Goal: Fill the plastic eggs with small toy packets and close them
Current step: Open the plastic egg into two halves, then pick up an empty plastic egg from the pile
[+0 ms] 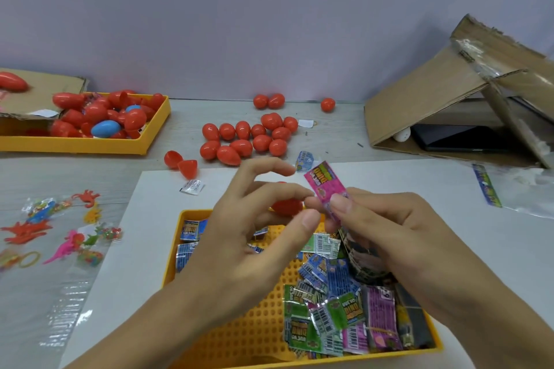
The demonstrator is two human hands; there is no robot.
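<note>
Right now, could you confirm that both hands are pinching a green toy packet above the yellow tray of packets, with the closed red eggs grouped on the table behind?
Not quite: the toy packet is pink, not green, as the head view shows. The left hand and right hand do pinch it above the yellow tray, with the closed red eggs grouped behind.

My right hand point(386, 219) and left hand point(257, 219) both pinch a pink packet point(325, 186) over the near yellow tray point(239, 323) of packets. A red egg piece point(286, 207) shows behind my left fingers. Closed red eggs point(248, 139) cluster beyond; open egg halves point(181, 163) beside them.
</note>
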